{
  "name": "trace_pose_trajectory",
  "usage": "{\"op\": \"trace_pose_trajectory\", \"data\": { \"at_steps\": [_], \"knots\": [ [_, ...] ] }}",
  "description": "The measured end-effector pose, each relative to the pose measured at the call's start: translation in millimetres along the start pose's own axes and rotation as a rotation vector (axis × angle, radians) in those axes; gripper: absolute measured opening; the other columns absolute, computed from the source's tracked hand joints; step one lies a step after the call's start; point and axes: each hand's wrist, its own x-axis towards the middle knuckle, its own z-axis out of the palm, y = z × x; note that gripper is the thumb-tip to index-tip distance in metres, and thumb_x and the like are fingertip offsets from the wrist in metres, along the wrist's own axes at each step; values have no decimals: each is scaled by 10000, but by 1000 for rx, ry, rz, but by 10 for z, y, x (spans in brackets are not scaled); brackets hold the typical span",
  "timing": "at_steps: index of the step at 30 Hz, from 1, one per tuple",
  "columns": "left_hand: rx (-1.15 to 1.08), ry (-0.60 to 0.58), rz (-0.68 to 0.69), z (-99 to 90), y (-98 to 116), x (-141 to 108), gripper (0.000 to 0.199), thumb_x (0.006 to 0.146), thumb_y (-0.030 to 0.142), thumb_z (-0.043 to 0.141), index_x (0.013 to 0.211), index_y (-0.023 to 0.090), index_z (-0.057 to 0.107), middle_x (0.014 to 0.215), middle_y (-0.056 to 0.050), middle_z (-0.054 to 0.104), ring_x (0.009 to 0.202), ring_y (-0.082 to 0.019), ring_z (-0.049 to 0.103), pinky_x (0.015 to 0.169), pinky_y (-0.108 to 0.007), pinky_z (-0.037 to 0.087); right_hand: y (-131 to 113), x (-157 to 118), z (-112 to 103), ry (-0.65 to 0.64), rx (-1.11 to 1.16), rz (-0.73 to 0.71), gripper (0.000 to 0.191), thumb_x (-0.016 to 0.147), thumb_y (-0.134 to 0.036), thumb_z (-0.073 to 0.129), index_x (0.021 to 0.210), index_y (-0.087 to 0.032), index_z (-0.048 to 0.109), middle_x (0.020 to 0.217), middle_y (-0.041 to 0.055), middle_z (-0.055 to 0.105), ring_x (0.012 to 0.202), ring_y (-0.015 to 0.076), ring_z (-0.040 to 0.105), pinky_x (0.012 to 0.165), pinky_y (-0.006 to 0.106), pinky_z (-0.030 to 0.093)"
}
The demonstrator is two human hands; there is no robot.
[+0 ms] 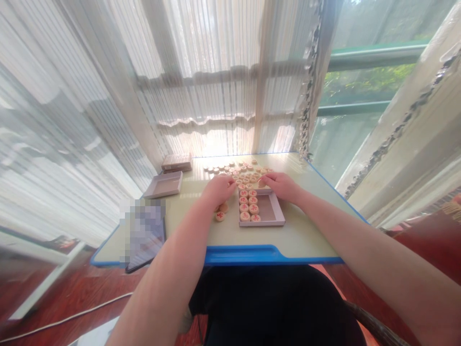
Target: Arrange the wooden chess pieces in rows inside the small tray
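Note:
An open box (pixel 280 212) stands on the table, with two columns of round wooden pieces marked in red along its left side; its right part shows bare bottom. Just beyond its far right corner, my right hand (pixel 281 185) pinches a round piece (pixel 261 183) between its fingertips. My left hand (pixel 219 189) is beyond the box's far left corner, fingers bent together beside the loose pieces; whatever it grips is hidden. Many loose pieces (pixel 243 168) lie spread behind the box. Near my left wrist lies a piece with a red mark (pixel 220 216), with others partly under the hand.
At the back left of the table (pixel 306 240) are a box lid (pixel 163 185) and a stacked box or books (pixel 176 162). A tablet-like device (pixel 149 240), partly pixelated, lies at the left edge. Sheer curtains (pixel 216 96) hang behind the table.

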Motion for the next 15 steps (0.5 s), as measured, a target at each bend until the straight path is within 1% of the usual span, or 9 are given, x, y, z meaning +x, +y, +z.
{"op": "trace_pose_trajectory", "data": {
  "at_steps": [2,5,8,11,13,15],
  "knots": [
    [1,-1,-4,1,-1,2,296,844,352,440,873,189,686,902,-58,641,843,-186,578,782,-293,460,13,9,-13,49,93,29,328,867,-394,432,806,-170,664,729,29,667,697,152,613,641,259,464],
    [2,2,-4,10,-10,8,293,846,350,438,875,191,682,900,-57,639,847,-187,580,784,-291,459,25,27,-47,99,288,135,306,863,-399,456,790,-154,625,658,25,634,512,108,575,470,219,423],
    [6,9,-1,21,-22,12,286,847,338,435,866,191,679,881,-56,634,829,-188,581,770,-294,459,41,53,-77,183,399,229,262,843,-379,514,755,-150,606,630,24,620,442,86,544,397,198,389],
    [6,15,2,26,-27,9,282,846,332,434,857,188,677,875,-57,630,815,-189,581,755,-296,459,79,85,-85,264,522,263,198,814,-341,573,768,-151,606,704,43,647,507,102,592,425,206,447],
    [1,13,-2,25,-26,6,284,845,340,437,859,188,677,881,-57,629,814,-187,582,751,-294,459,100,102,-83,289,599,274,172,795,-321,603,767,-151,607,744,56,662,588,120,627,509,233,517],
    [-4,10,-4,21,-23,4,287,845,347,439,863,187,677,885,-57,628,812,-185,582,751,-293,461,97,106,-81,295,639,278,144,772,-292,632,764,-149,611,744,56,668,633,127,636,602,263,555]
  ]
}}
